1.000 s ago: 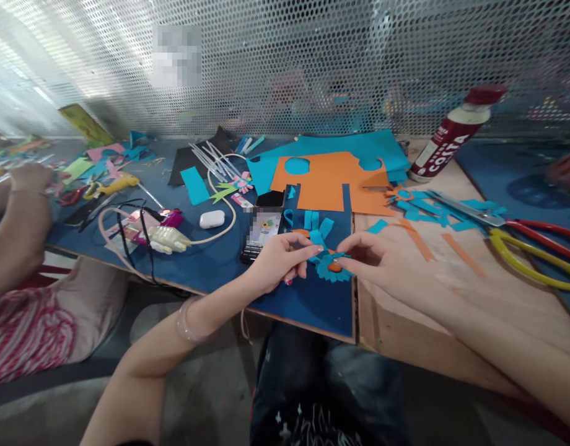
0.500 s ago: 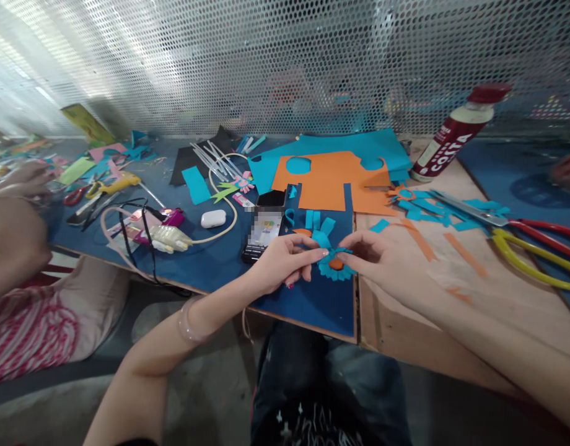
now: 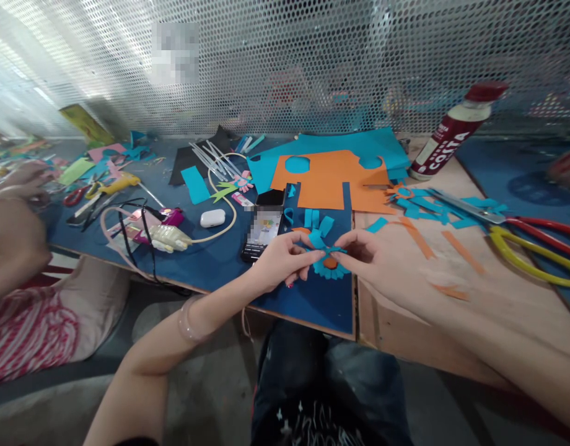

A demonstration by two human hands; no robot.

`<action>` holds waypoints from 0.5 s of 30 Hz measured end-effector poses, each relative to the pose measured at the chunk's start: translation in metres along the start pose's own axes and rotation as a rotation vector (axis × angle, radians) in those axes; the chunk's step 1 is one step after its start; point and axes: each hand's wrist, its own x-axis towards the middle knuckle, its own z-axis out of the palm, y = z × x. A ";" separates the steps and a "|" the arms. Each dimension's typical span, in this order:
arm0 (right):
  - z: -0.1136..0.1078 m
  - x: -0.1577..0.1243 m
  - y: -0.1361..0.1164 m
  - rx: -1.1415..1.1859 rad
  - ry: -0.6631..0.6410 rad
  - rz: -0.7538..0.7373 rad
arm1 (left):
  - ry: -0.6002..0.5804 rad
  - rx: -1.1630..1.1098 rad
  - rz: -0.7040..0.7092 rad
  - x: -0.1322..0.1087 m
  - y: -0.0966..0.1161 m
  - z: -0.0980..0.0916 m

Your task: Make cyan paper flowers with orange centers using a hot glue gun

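Observation:
Between both hands is a blue paper flower (image 3: 331, 271) with fringed petals and an orange centre, held just above the blue table. My left hand (image 3: 285, 259) pinches its left upper edge between thumb and forefinger. From the right, my right hand (image 3: 363, 253) pinches its upper edge, and the two thumb tips nearly meet. Curled blue paper strips (image 3: 315, 219) lie just beyond the fingers. Close to my left hand a phone (image 3: 263, 230) lies with its screen lit. The petals under my fingertips are hidden.
Orange sheet (image 3: 326, 179) with cut-outs lies on blue sheets. Big scissors (image 3: 521, 224), blue scraps and a tilted-looking Costa bottle (image 3: 452, 133) are at right. Left are an earbud case (image 3: 213, 218), glue gun (image 3: 122, 182), cable and glue sticks (image 3: 215, 162). Another person's hand (image 3: 27, 179) is far left.
Both hands and the flower have shifted slightly left in view, and my right fingertips sit a little nearer my left ones. The grip on the flower stays.

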 end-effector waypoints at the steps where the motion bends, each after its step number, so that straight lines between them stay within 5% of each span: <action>1: 0.000 0.000 -0.001 -0.003 -0.002 -0.001 | 0.007 -0.002 -0.002 0.000 0.000 0.000; 8: -0.012 0.009 -0.016 -0.215 0.023 -0.090 | 0.220 -0.163 0.091 0.000 0.005 -0.014; 15: -0.005 0.040 -0.001 -0.788 -0.141 -0.470 | 0.345 -0.259 0.110 -0.017 0.003 -0.027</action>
